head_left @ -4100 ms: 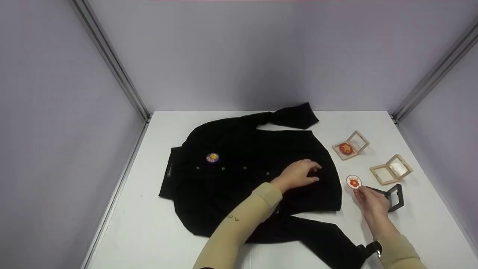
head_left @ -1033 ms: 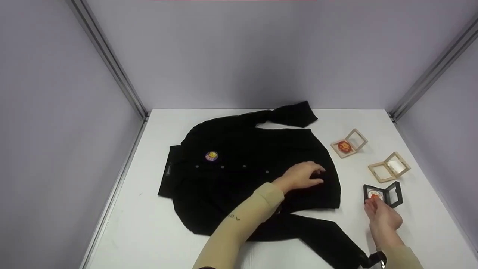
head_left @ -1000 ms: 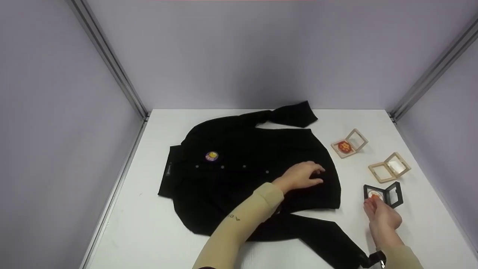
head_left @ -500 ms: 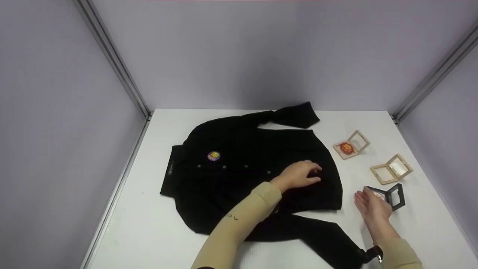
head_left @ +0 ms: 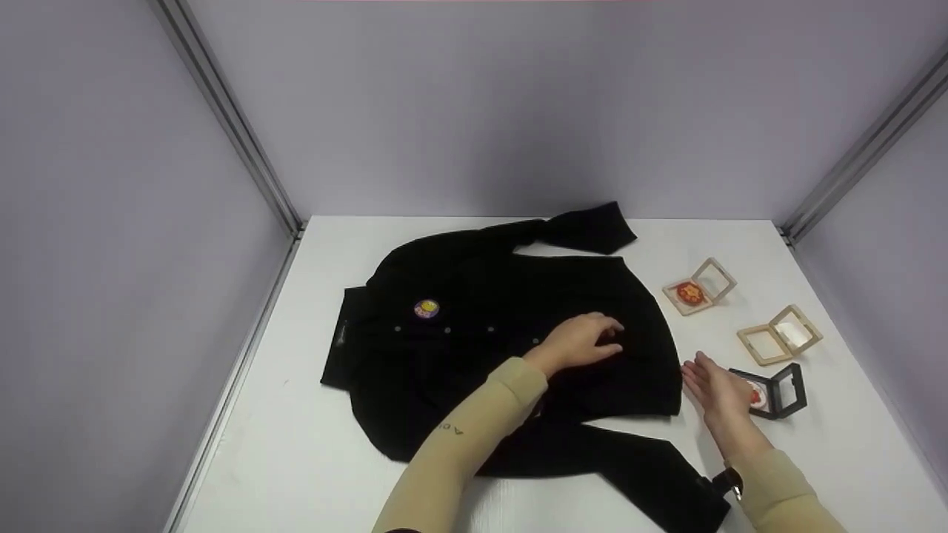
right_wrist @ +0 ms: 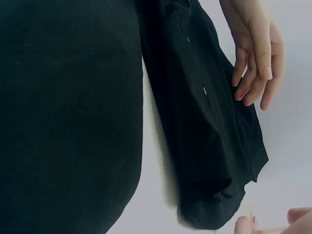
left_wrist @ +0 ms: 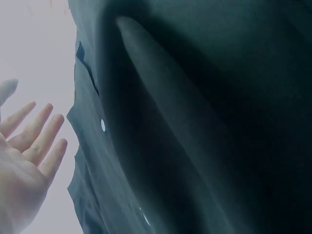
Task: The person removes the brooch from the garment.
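Observation:
A black buttoned shirt (head_left: 459, 355) lies spread on the white table, with a round purple and yellow badge (head_left: 426, 309) on its chest. My left hand (head_left: 574, 340) is over the lower front of the shirt, fingers loosely bent and holding nothing. Between the shirt's hem and an opened black case (head_left: 791, 389) is my right hand (head_left: 717, 389), palm turned left and fingers straight. Inside the case sits a round white badge with a red flower (head_left: 757, 396), partly hidden behind that hand. Dark shirt cloth (left_wrist: 195, 107) fills most of the left wrist view.
Two wooden cases stand with raised lids at the table's right: the farther case (head_left: 680, 303) bears a red-orange badge (head_left: 690, 293), the nearer case (head_left: 766, 344) has a pale inset. One sleeve (head_left: 652, 474) reaches toward the right forearm. Grey walls (head_left: 474, 111) surround the table.
My right hand, which held the flower badge earlier, put it into the black case, let go and moved left toward the shirt's hem. My left hand has shifted slightly left.

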Demonstrator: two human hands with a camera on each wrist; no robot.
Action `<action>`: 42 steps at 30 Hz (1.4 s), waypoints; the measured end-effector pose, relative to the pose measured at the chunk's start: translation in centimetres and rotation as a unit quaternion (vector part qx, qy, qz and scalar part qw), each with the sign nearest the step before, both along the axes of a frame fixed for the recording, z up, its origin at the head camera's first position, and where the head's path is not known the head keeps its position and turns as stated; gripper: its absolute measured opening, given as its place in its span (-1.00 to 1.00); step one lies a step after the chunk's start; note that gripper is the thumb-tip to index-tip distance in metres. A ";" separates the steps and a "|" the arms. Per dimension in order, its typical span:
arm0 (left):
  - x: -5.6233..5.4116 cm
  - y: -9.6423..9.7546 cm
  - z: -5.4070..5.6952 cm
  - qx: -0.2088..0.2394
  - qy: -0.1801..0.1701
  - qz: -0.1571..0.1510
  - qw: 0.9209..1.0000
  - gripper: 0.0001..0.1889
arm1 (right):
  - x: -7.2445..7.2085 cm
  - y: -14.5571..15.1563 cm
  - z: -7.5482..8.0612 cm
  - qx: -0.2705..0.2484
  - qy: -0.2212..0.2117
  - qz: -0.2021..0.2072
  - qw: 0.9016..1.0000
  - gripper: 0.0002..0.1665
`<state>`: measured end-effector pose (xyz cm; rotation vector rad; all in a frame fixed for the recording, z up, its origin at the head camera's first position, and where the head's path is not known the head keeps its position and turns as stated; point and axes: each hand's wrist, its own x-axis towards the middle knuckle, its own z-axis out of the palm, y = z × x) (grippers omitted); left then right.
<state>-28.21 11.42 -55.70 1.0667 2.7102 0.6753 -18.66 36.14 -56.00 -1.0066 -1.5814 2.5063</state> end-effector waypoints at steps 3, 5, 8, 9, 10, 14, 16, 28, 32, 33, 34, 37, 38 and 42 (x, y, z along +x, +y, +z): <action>-0.2 -0.5 -0.1 0.000 0.002 0.006 1.000 -0.58 | -0.6 -0.5 -0.2 0.011 -0.006 0.009 1.000 -0.57; -0.4 -0.8 -0.1 0.005 0.001 0.010 1.000 -0.58 | -0.9 -0.9 -0.3 0.020 -0.008 0.012 1.000 -0.59; -0.6 -1.3 0.0 0.012 0.000 0.016 1.000 -0.58 | -1.3 -1.6 -0.3 0.042 -0.009 0.024 0.999 -0.68; -0.7 -1.4 0.0 0.013 0.000 0.019 1.000 -0.58 | -1.4 -1.8 -0.2 0.044 -0.008 0.029 0.999 -0.70; -0.7 -1.6 0.0 0.014 0.000 0.020 1.000 -0.58 | -1.6 -2.0 -0.1 0.044 -0.007 0.036 0.998 -0.72; -0.8 -2.3 0.1 0.014 -0.001 0.028 1.000 -0.57 | -2.3 -2.7 0.3 0.047 -0.007 0.054 0.997 -0.77; -0.9 -2.6 0.1 0.012 -0.003 0.032 0.999 -0.57 | -2.6 -3.1 0.5 0.046 -0.005 0.059 0.997 -0.82; -1.4 -4.6 0.3 0.010 -0.009 0.062 0.998 -0.59 | -4.4 -6.1 0.4 0.104 0.014 0.120 0.987 -0.62; -1.6 -5.4 0.3 0.010 -0.011 0.067 0.998 -0.59 | -5.0 -7.1 0.4 0.098 0.020 0.119 0.988 -0.71; -1.6 -5.6 0.3 0.009 -0.013 0.069 0.997 -0.58 | -5.1 -7.3 0.5 0.097 0.021 0.119 0.988 -0.72; -1.7 -5.8 0.3 0.009 -0.014 0.072 0.997 -0.59 | -5.2 -7.6 0.5 0.097 0.022 0.121 0.988 -0.71; -1.8 -6.2 0.3 0.007 -0.014 0.083 0.996 -0.59 | -5.7 -8.2 0.7 0.096 0.026 0.124 0.987 -0.71; -1.8 -6.3 0.3 0.007 -0.013 0.085 0.996 -0.59 | -5.9 -8.4 0.9 0.097 0.028 0.126 0.987 -0.71; -2.0 -6.6 0.4 0.013 -0.010 0.086 0.996 -0.59 | -6.8 -9.1 1.3 0.100 0.035 0.126 0.986 -0.73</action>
